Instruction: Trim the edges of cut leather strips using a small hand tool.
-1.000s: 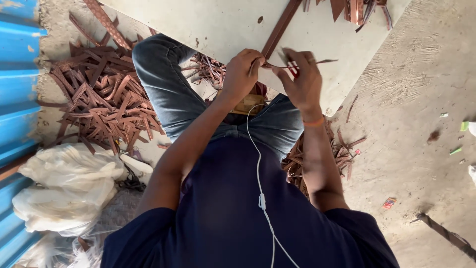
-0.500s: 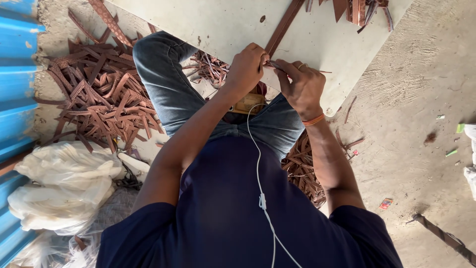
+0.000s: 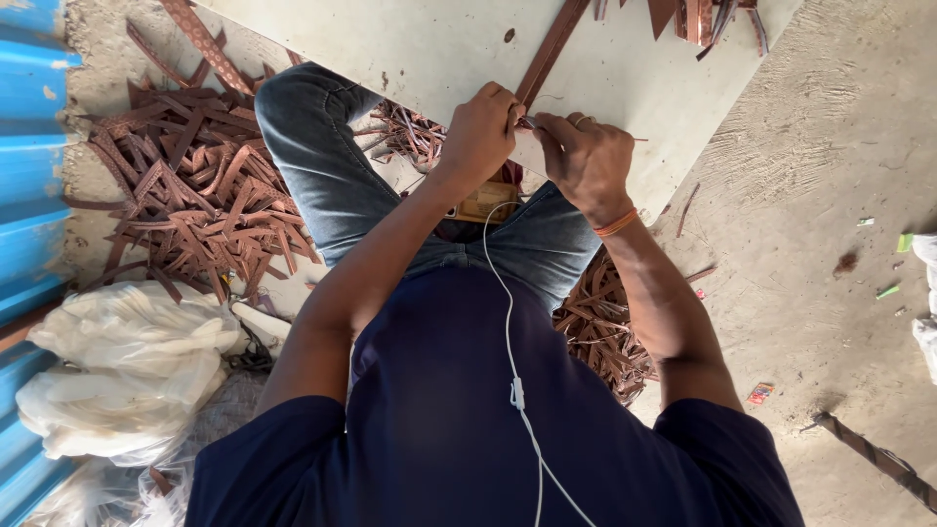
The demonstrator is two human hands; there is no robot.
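I sit on the floor with a pale board [image 3: 439, 49] in front of my knees. My left hand [image 3: 478, 132] grips the near end of a long brown leather strip [image 3: 551, 49] that lies on the board. Close beside it, my right hand [image 3: 586, 161] is closed around a thin tool whose tip [image 3: 634, 140] sticks out to the right. The two hands almost touch at the strip's end. A white earphone cable [image 3: 508, 332] hangs down my dark blue shirt.
A heap of brown leather offcuts [image 3: 195, 205] lies at my left, more offcuts [image 3: 595, 327] under my right arm. White plastic bags [image 3: 117, 371] sit at lower left beside a blue corrugated sheet [image 3: 29, 146]. More strips [image 3: 703, 20] lie at the board's far edge. Bare concrete floor [image 3: 820, 195] spreads right.
My right hand has dropped lower and closer to my left hand at the strip's end. The tool's tip, held higher before, now lies near the board.
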